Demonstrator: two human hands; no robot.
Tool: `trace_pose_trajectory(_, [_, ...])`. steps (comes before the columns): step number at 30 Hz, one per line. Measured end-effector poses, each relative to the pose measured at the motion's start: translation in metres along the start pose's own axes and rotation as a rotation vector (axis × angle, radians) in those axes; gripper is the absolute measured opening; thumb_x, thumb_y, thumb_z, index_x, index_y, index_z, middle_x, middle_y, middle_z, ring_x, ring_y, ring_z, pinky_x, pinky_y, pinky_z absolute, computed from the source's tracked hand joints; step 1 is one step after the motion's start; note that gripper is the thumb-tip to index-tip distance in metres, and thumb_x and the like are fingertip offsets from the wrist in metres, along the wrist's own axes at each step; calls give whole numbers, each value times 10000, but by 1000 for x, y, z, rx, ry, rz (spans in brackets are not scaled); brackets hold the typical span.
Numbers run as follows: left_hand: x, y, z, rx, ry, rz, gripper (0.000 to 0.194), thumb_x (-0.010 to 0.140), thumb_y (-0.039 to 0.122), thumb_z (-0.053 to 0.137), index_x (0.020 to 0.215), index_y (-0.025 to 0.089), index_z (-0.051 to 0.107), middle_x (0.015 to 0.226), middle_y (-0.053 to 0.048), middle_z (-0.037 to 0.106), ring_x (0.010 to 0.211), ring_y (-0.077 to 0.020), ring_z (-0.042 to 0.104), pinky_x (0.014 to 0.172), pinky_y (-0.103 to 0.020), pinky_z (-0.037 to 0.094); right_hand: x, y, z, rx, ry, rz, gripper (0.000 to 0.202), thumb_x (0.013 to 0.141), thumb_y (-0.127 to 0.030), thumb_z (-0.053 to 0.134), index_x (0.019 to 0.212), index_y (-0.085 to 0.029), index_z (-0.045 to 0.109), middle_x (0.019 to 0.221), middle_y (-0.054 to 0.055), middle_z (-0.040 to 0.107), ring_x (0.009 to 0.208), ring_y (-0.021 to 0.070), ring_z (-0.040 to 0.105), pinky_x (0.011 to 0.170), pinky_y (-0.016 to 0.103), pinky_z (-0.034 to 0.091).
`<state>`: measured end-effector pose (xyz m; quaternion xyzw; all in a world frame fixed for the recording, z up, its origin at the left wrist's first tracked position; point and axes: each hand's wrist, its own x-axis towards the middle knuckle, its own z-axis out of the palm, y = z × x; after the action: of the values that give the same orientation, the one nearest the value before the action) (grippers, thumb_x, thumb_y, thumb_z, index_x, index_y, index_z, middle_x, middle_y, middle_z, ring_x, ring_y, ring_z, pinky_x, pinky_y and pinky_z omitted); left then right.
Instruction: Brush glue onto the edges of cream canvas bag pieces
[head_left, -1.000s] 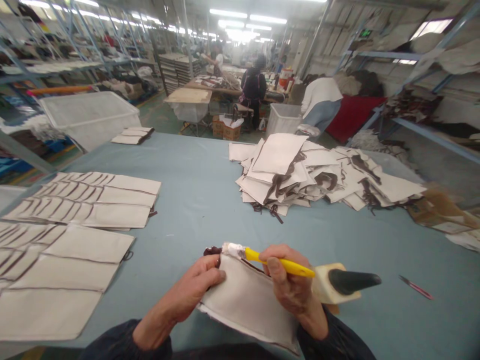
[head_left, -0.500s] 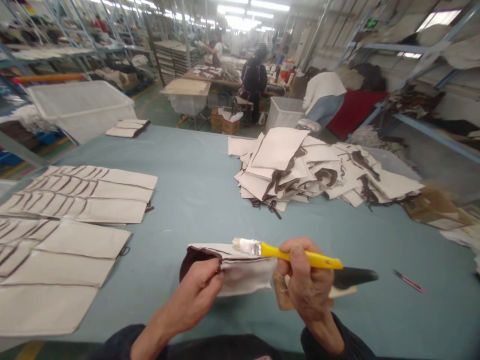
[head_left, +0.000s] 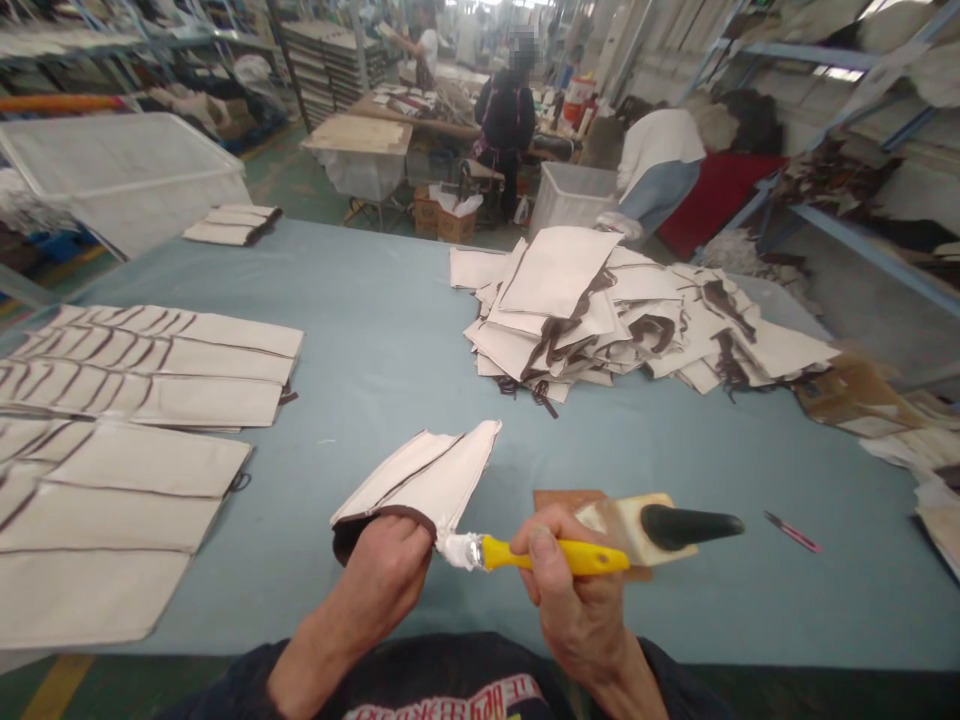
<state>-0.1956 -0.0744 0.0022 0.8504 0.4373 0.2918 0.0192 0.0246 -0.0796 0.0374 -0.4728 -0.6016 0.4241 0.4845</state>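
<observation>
My left hand [head_left: 390,555] is closed on the dark brown edge at the open end of a cream fabric pouch [head_left: 435,465]; its fingertips are partly hidden there. The pouch is tilted up, its far corner off the table. In my right hand [head_left: 574,580] is a paintbrush [head_left: 555,554] with a yellow handle, gripped between thumb and fingers. Its white bristles meet the pouch's side edge, close to my left hand. Beyond my right hand lies a flat tool with a black handle [head_left: 690,527], resting over a brown board [head_left: 559,497].
Cream pouches with brown trim overlap in rows [head_left: 150,380] at the left. A loose heap of pouches [head_left: 559,275] covers the back right. Pink-handled thread snips [head_left: 793,531] lie at the right. A cardboard box [head_left: 855,395] sits past the heap. People stand beyond the table.
The pouch has turned and tilted up, its far end swinging away from me. The brush has moved left and down, from above the pouch to its side edge. The view has tipped downward.
</observation>
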Motion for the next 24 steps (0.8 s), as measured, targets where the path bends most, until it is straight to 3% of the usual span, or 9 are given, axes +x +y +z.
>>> trace_pose_trajectory(4, [-3,1,3,-3,28,-5,321,926,10,387,718,231,491,648,-26,598,594,-189,548,575,-322,370,-4,3,-1,43,-19,41,384,1090,-406,495,826,-194,677,522,-62,433,401,82,334,382,212,236])
trace_pose_trajectory(9, [-4,0,4,-49,32,-14,297,951,34,399,756,216,528,680,-35,619,629,-190,566,592,-315,394,6,0,2,63,205,-22,389,1074,-427,531,781,-194,638,486,-66,453,377,83,379,378,191,282])
trace_pose_trajectory(13, [-5,1,4,-84,58,-62,284,950,44,408,753,222,508,669,-28,599,616,-184,546,585,-307,388,4,2,8,118,107,18,411,1075,-441,522,773,-188,642,453,-72,439,339,78,358,353,180,286])
trace_pose_trajectory(18, [-8,4,5,-144,42,-78,260,948,45,420,784,218,524,706,-34,615,642,-185,557,602,-310,390,4,4,8,168,269,38,433,1051,-499,554,753,-194,624,458,-71,444,345,75,361,351,172,279])
trace_pose_trajectory(22, [-13,6,9,-163,52,-51,286,938,36,416,744,222,516,678,-29,597,635,-185,548,604,-321,375,4,4,6,184,165,111,464,1053,-525,546,738,-191,617,444,-88,388,332,69,337,341,166,261])
trace_pose_trajectory(24, [-15,6,11,-156,40,-37,294,938,39,422,730,221,521,673,-33,596,641,-191,552,607,-328,366,5,3,4,193,200,125,478,1043,-552,551,731,-194,607,448,-95,365,334,68,320,340,167,253])
